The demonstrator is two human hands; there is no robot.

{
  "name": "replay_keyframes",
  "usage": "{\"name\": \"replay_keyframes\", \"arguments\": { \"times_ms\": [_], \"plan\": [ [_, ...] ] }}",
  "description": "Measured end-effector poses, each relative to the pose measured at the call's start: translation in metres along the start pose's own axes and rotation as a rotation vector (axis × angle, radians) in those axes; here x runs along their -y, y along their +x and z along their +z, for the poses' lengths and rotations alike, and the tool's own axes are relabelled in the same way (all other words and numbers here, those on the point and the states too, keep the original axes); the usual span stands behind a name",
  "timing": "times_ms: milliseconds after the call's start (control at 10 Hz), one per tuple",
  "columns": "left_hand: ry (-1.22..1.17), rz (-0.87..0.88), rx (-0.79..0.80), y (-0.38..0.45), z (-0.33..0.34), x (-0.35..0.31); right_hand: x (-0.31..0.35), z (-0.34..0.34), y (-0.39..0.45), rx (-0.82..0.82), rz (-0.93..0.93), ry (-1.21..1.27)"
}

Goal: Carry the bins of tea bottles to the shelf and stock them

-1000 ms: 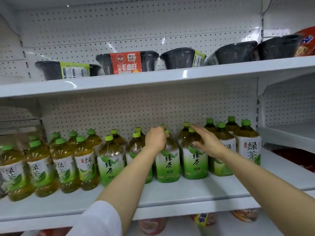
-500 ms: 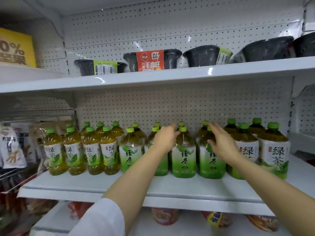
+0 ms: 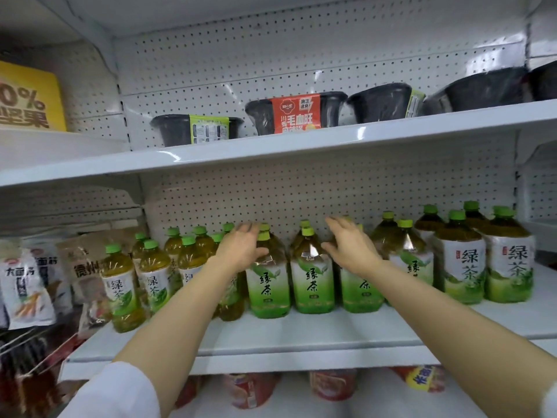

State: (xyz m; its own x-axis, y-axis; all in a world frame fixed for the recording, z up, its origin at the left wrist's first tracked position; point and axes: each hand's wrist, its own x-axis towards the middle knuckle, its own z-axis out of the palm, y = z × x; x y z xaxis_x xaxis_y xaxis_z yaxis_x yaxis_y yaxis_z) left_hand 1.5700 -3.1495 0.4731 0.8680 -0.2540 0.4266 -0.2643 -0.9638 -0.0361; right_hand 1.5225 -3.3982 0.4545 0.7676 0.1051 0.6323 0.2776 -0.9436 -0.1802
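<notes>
The tea bottles (image 3: 313, 276) stand in rows on the white shelf (image 3: 301, 336), under the shelf with the black bowls (image 3: 196, 129). Both hands are up by the middle bottles. The left hand (image 3: 241, 248) has loose fingers and its thumb rests on one bottle's shoulder. The right hand (image 3: 349, 245) is spread flat in front of another bottle. Neither hand grips anything. I think these bottles are heavy, because they are big and full. The plastic looks smooth, so it may slip. The body may squash a bit. The best place to hold is the thin neck under the green cap.
</notes>
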Motion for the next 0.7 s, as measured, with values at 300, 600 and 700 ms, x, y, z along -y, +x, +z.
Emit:
{"name": "replay_keyframes", "arguments": {
  "times_ms": [300, 600, 700],
  "plan": [
    [-0.049, 0.167, -0.006, 0.008, 0.014, 0.010, 0.033, 0.029, 0.007, 0.124, 0.084, -0.043],
    [-0.043, 0.190, -0.034, 0.003, 0.022, 0.016, 0.039, 0.034, 0.004, 0.085, 0.144, -0.078],
    [-0.069, 0.178, -0.096, -0.007, 0.011, 0.028, 0.042, 0.026, 0.002, 0.034, 0.156, -0.073]
  ]
}}
